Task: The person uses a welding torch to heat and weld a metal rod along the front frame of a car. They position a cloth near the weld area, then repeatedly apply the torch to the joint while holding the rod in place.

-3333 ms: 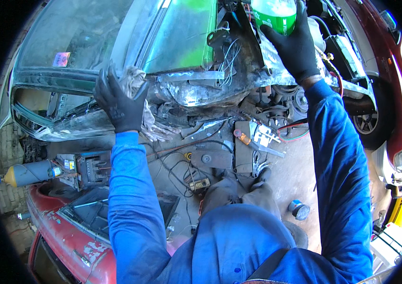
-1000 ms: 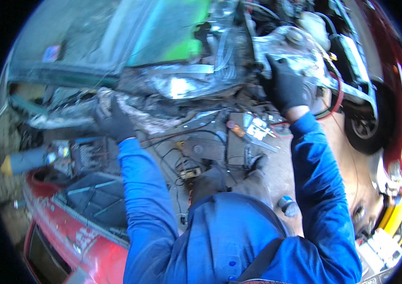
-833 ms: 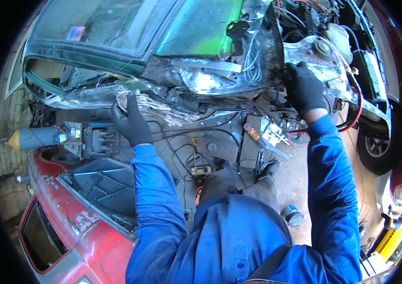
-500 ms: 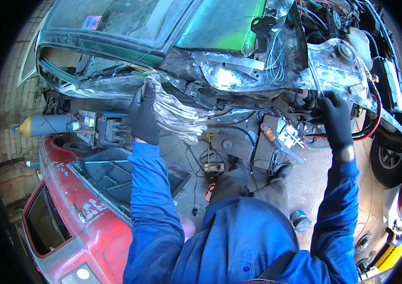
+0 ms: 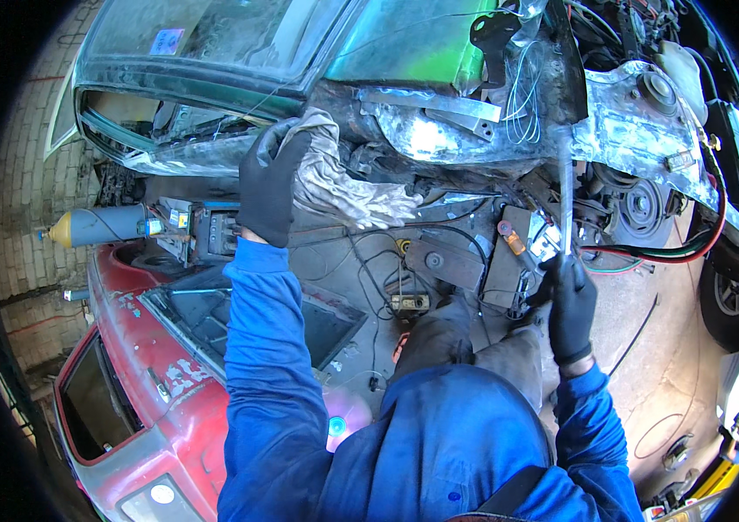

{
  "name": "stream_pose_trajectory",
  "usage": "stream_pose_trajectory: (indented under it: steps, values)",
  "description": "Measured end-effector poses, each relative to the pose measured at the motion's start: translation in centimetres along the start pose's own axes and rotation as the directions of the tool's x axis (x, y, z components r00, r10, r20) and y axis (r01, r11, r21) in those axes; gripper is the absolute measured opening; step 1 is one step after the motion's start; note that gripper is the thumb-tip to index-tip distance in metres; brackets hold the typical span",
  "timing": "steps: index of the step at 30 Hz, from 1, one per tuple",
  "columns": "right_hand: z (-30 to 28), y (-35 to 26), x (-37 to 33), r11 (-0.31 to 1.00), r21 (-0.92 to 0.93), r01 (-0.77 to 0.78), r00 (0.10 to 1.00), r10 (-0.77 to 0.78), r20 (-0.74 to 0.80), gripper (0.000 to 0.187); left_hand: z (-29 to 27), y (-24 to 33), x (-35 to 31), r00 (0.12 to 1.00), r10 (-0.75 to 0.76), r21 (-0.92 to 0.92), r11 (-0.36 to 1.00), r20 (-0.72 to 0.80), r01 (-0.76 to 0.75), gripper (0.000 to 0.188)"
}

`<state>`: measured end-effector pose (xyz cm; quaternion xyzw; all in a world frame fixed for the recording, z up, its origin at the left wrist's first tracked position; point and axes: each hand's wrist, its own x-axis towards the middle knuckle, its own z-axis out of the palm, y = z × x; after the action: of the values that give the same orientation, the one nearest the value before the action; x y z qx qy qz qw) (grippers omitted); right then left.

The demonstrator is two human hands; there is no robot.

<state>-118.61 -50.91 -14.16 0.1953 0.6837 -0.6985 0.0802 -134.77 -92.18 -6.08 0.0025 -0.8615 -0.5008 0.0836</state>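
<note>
Grey floor (image 5: 658,361) lies under hands (image 5: 272,184) (image 5: 572,313) (gloved) — cars (image 5: 180,402) around

The sticker (image 5: 167,41) on the car glass (image 5: 243,48) seems too small to read.

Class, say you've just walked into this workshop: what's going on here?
A gloved person is beside a car with patches of bare metal. The left hand holds a crumpled cloth by the car's side. The right hand grips a long metal tool, its far end toward the car; whether it touches is unclear. A red car stands to the left.
</note>
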Motion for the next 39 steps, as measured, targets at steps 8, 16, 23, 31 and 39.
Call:
stream_pose_trajectory:
  steps: [8, 16, 23, 31, 39]
  values:
    - [7.5, 0.2, -0.2, 0.914, -0.135, 0.382, 0.879, -0.314, 0.358, 0.021, 1.3, 2.6, 2.3, 0.954, 0.225, 0.342, 0.928, -0.197, -0.148, 0.032]
    - [14.5, -0.8, 5.9, 0.868, -0.13, 0.48, 0.816, -0.387, 0.429, 0.03, 3.8, 1.2, 2.9, 0.857, 0.458, 0.518, 0.806, -0.236, -0.288, 0.032]
    - [17.4, -1.9, 8.5, 0.855, -0.115, 0.506, 0.817, -0.433, 0.381, 0.029, 4.3, 0.0, 3.6, 0.815, 0.531, 0.55, 0.763, -0.234, -0.339, 0.034]
    - [18.5, -3.0, 9.5, 0.938, -0.123, 0.323, 0.872, -0.245, 0.423, 0.032, 4.3, -1.1, 3.6, 0.824, 0.456, 0.426, 0.854, -0.338, -0.298, 0.038]
    - [19.3, -1.3, 11.9, 0.916, -0.039, 0.4, 0.833, -0.346, 0.432, 0.035, 4.2, -1.7, 0.6, 0.786, 0.617, 0.695, 0.579, -0.033, -0.426, 0.042]
